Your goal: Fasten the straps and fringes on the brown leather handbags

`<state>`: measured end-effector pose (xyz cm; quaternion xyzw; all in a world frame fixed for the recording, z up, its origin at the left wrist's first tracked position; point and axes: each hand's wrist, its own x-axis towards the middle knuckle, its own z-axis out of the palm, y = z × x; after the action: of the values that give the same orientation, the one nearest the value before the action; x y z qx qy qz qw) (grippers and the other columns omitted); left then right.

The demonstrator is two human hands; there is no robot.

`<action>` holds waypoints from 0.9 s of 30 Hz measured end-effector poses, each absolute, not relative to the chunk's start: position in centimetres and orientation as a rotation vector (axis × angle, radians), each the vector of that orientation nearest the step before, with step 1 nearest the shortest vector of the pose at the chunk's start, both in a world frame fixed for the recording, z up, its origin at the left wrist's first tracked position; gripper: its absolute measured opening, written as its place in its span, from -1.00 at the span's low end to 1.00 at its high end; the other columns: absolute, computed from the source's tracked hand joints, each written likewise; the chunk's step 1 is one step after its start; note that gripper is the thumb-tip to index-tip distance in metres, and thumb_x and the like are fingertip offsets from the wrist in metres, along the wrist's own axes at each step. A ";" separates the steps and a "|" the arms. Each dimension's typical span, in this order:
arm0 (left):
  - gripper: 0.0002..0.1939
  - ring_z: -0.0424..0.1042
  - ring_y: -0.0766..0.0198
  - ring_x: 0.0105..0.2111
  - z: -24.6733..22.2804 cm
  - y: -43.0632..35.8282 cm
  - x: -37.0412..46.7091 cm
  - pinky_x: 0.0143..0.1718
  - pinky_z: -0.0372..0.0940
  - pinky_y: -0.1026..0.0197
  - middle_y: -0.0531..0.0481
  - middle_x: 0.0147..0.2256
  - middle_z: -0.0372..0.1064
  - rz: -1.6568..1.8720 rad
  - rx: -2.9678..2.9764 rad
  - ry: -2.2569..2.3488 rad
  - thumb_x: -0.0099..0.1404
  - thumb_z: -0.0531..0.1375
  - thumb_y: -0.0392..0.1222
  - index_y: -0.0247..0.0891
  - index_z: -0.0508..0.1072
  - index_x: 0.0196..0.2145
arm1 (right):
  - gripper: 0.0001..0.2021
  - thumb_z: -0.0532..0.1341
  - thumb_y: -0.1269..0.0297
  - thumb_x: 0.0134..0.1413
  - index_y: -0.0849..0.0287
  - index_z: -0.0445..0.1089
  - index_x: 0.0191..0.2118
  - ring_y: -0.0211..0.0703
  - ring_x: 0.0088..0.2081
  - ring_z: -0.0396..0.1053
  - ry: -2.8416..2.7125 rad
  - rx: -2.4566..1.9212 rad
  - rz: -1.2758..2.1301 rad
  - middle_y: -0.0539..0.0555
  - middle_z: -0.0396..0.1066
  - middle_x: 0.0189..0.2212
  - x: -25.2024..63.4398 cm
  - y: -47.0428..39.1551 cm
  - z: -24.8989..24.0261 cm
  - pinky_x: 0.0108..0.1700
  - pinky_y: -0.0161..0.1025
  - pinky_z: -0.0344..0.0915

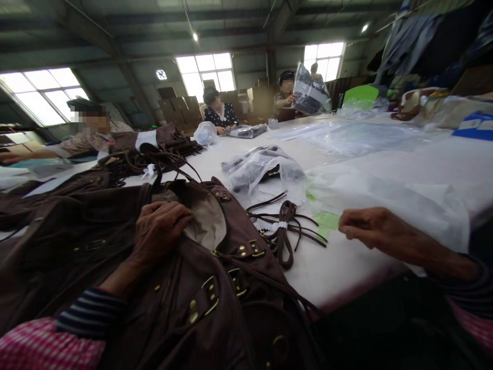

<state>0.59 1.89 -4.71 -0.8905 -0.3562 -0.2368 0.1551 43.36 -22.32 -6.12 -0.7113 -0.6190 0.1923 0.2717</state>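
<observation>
Brown bag [227, 257] on work surface [327, 272], directly before the wearer, mouth part-open w/ pale lining [208, 221] showing. L hand [157, 228] lies at the mouth, fingers curled closed on its edge, prob. to steady the bag & keep the opening spread. R hand [370, 226] is apart from the bag, over the surface's near R side, fingers bent & drawn together; can't tell if anything is pinched. Btwn hands: strap bundle [284, 231], bound w/ white tie [280, 225], presumably vs. tangling. Beyond: clear plastic wrap [288, 172] around a dark item.
</observation>
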 end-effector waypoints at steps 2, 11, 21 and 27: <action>-0.73 0.46 0.07 -0.11 -4.7 1.9 0.6 0.11 0.09 -0.04 -0.01 -0.23 0.55 -0.674 -2.557 -1.028 0.43 0.06 -0.01 -0.14 0.49 -0.26 | -0.82 0.18 0.15 0.17 0.13 0.45 -0.33 -0.26 -0.57 0.22 -1.613 -1.745 0.763 -0.01 0.37 -0.49 41.3 -22.2 -5.9 -0.56 -0.30 0.12; -0.74 0.44 0.00 -0.08 -4.6 1.6 0.6 0.09 0.11 -0.06 -0.02 -0.23 0.55 -0.664 -2.548 -1.069 0.42 0.07 -0.02 -0.14 0.49 -0.29 | -0.88 0.20 0.54 0.02 0.18 0.38 -0.41 -0.18 -0.27 0.37 -2.038 -1.467 0.370 0.02 0.45 -0.38 34.0 -14.8 -6.4 -0.17 -0.26 0.20; -0.78 0.46 0.09 -0.11 -4.8 1.7 0.5 0.10 0.11 -0.03 0.01 -0.23 0.54 -0.678 -2.566 -1.018 0.44 0.09 -0.04 -0.14 0.47 -0.27 | -0.88 0.14 0.54 -0.05 0.17 0.30 -0.44 -0.13 -0.30 0.36 -2.339 -1.705 0.213 0.08 0.45 -0.40 33.3 -13.4 -4.9 -0.24 -0.25 0.11; -0.80 0.46 0.12 -0.11 -5.0 1.8 0.4 0.09 0.09 -0.02 0.02 -0.23 0.54 -0.673 -2.557 -0.995 0.45 0.10 -0.06 -0.14 0.47 -0.26 | -0.92 0.20 0.44 0.03 0.12 0.38 -0.42 -0.18 -0.36 0.37 -2.290 -1.700 0.418 -0.04 0.47 -0.43 38.1 -16.1 -4.5 -0.25 -0.26 0.13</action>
<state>0.44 1.83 -4.99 -0.8937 -0.3479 -0.2353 0.1578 38.13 -16.07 -4.53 -0.5848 -0.7877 0.1439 0.1294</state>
